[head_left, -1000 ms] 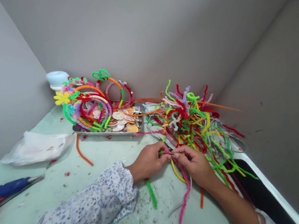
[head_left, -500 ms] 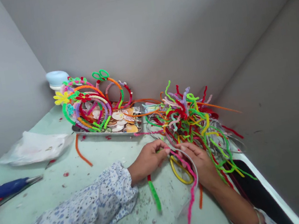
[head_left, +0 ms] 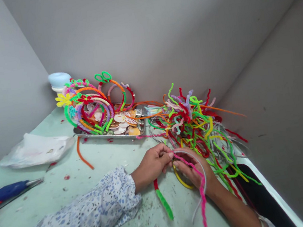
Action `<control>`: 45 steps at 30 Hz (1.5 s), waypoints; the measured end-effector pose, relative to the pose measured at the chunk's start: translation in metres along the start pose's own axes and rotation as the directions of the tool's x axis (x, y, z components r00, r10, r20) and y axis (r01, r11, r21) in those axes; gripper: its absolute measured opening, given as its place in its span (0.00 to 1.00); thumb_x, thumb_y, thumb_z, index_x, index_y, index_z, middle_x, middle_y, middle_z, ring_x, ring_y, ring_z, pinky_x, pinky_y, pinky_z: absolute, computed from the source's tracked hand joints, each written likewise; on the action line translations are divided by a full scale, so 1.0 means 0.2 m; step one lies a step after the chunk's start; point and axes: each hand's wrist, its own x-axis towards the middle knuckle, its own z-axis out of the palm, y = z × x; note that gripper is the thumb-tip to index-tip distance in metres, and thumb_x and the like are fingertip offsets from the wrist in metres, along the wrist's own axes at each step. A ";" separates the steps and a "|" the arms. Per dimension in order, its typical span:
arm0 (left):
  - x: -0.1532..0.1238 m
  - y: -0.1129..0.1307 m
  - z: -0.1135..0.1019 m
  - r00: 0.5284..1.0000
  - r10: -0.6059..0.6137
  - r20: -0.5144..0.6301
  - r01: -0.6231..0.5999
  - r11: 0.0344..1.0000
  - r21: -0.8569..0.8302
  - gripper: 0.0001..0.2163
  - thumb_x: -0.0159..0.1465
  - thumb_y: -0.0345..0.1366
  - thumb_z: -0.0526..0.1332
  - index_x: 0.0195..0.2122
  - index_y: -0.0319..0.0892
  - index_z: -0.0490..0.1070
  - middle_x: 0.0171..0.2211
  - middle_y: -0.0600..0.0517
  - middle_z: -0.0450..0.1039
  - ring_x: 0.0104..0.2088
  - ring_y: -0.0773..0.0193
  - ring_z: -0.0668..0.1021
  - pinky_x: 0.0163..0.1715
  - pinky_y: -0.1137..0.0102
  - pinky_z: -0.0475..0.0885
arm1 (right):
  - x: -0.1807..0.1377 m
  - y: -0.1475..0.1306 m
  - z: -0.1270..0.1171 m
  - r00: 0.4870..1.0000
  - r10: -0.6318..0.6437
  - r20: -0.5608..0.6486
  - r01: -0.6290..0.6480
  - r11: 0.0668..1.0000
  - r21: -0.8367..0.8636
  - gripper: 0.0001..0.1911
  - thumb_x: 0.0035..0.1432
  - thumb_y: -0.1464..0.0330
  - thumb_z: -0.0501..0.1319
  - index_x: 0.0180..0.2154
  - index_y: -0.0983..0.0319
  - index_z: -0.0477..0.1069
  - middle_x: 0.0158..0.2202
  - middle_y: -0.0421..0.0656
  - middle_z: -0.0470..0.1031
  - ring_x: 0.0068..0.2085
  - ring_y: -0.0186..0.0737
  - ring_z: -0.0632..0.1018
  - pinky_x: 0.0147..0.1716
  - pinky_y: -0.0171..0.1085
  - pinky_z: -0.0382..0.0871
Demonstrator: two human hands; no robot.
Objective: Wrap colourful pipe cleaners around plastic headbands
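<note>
My left hand (head_left: 155,166) is closed, its thumb and fingers pinching a thin grey headband (head_left: 203,168). A headband end wrapped in red and green fuzzy pipe cleaner (head_left: 164,204) hangs below that hand. A bright pink pipe cleaner (head_left: 204,212) runs from the left fingertips across my right hand (head_left: 195,169) and trails towards me. The right fingers are bent around the pink strand, close to the left fingertips; their exact contact is partly hidden. Beneath the hands lies a yellow loop (head_left: 183,181), like a scissors handle, partly covered.
A tangled pile of coloured pipe cleaners (head_left: 198,121) lies behind the right hand. Finished fuzzy headbands (head_left: 93,107) stand in a metal tray (head_left: 109,135) of shells. A blue glue gun (head_left: 6,194), plastic bag (head_left: 36,149) and orange strip (head_left: 82,156) lie left; a dark flat object (head_left: 261,192) lies right.
The right fingers have shifted and spread a little lower. The headband curve and pink strand have swung to the right, and its red-green end has also moved slightly right.
</note>
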 end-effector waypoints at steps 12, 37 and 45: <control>-0.01 0.00 0.02 0.994 -0.048 0.098 0.057 0.994 -0.089 0.12 0.62 0.44 0.55 0.33 0.39 0.63 0.24 0.55 0.68 0.16 0.76 0.66 0.15 0.80 0.56 | -0.01 -0.02 -0.01 0.996 -0.033 -0.088 0.022 0.992 -0.125 0.08 0.58 0.66 0.57 0.38 0.60 0.73 0.34 0.44 0.73 0.33 0.39 0.74 0.34 0.37 0.69; 0.02 0.00 -0.03 0.948 -0.196 0.250 0.248 0.948 -0.198 0.14 0.57 0.45 0.60 0.29 0.39 0.61 0.19 0.56 0.69 0.13 0.74 0.69 0.12 0.79 0.58 | -0.02 0.01 0.01 0.993 -0.087 -0.076 0.080 0.992 -0.097 0.08 0.60 0.69 0.54 0.36 0.59 0.72 0.35 0.43 0.70 0.33 0.38 0.74 0.32 0.36 0.69; 0.03 -0.01 -0.05 0.928 -0.212 0.305 0.291 0.925 -0.243 0.11 0.57 0.43 0.60 0.29 0.39 0.62 0.19 0.56 0.70 0.13 0.73 0.69 0.11 0.79 0.57 | -0.03 0.03 0.00 0.989 -0.126 -0.073 0.118 0.988 -0.102 0.08 0.60 0.70 0.54 0.37 0.59 0.71 0.36 0.43 0.70 0.36 0.38 0.73 0.35 0.36 0.68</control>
